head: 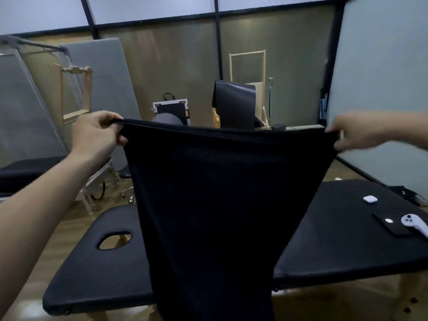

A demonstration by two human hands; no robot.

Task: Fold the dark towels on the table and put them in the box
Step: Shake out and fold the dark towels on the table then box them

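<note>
Olive panelled wall (pixel 176 66), grey board (pixel 102 77) leaning left, pale wooden frame (pixel 247 52), wood-plank floor (pixel 312 304)

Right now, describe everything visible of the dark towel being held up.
The dark towel is a black, soft-looking cloth, held up spread in the air. The left hand grips its top left corner, the right hand its top right. Its top edge is stretched nearly level; it narrows downward, hanging in front of the black padded table and out of frame.
</note>
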